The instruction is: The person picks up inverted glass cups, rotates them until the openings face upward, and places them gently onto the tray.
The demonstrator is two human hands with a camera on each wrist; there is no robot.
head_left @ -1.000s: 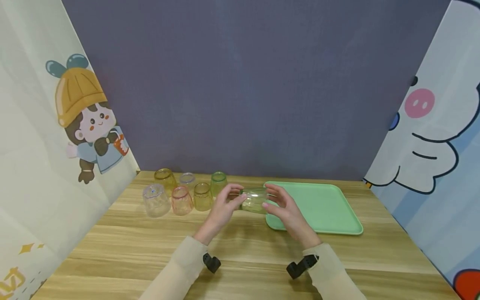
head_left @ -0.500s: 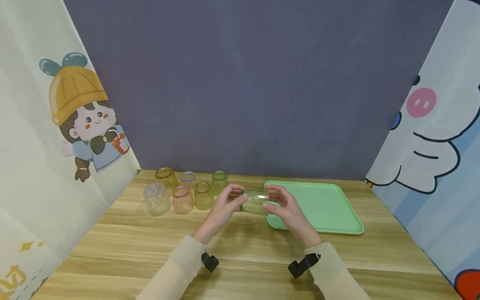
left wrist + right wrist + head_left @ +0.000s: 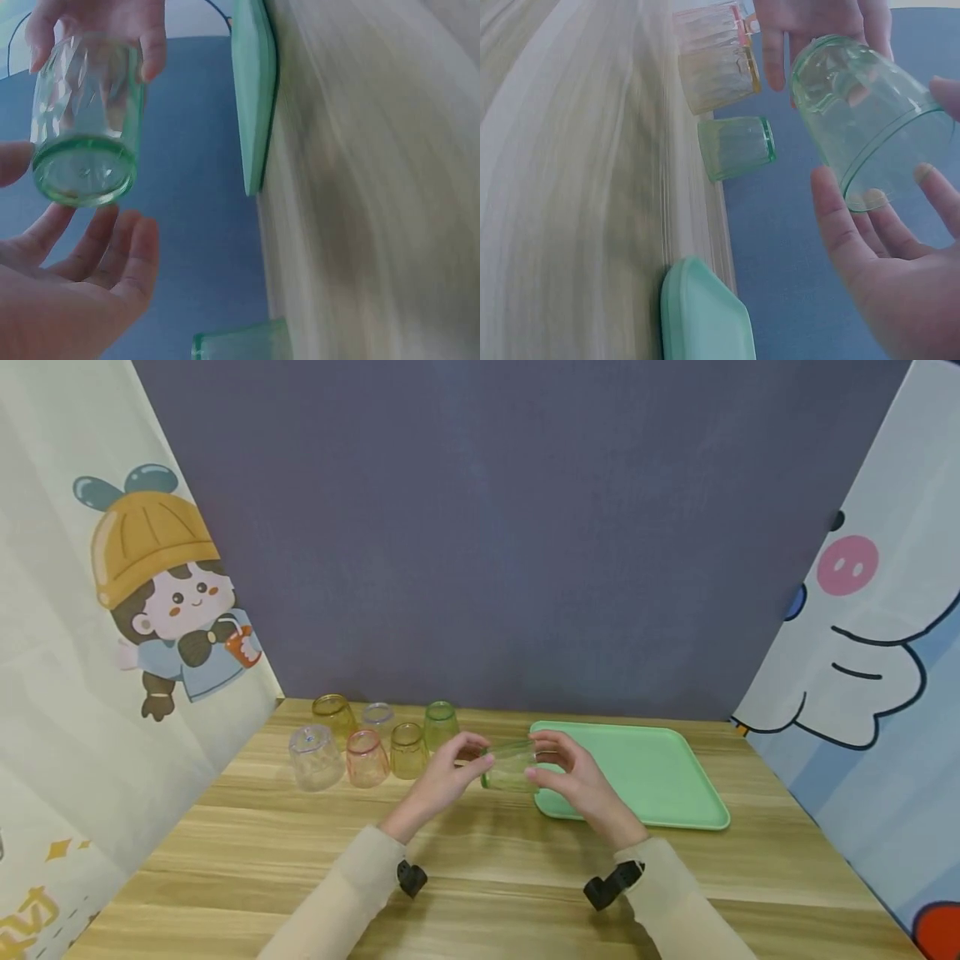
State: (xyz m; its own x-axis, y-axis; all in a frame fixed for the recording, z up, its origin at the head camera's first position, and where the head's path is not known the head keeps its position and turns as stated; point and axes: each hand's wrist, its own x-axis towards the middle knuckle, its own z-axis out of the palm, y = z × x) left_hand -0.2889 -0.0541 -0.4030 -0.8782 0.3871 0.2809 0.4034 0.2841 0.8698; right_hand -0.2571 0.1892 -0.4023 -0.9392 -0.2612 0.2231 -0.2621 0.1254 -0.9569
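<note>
A clear green drinking glass (image 3: 510,767) is held on its side above the table, in front of the tray's left end. My left hand (image 3: 444,774) is at its thick base, thumb tip at the base's edge and fingertips against the other side in the left wrist view. My right hand (image 3: 573,777) grips the rim end, with the thumb (image 3: 946,96) on one side and the fingers spread along the other. The base (image 3: 84,171) faces my left palm, and the glass wall (image 3: 855,97) shows ridged facets.
A light green tray (image 3: 637,777) lies at the right. Several glasses stand in two rows at the back left: amber (image 3: 333,717), pale purple (image 3: 378,718), green (image 3: 441,724), clear (image 3: 317,760), pink (image 3: 367,762) and yellow (image 3: 408,752). A dark panel (image 3: 510,543) rises behind.
The glass stays between both hands. Its base end has dipped slightly, and the left thumb now overlaps less of it. The view has shifted a little; glasses and tray stay put.
</note>
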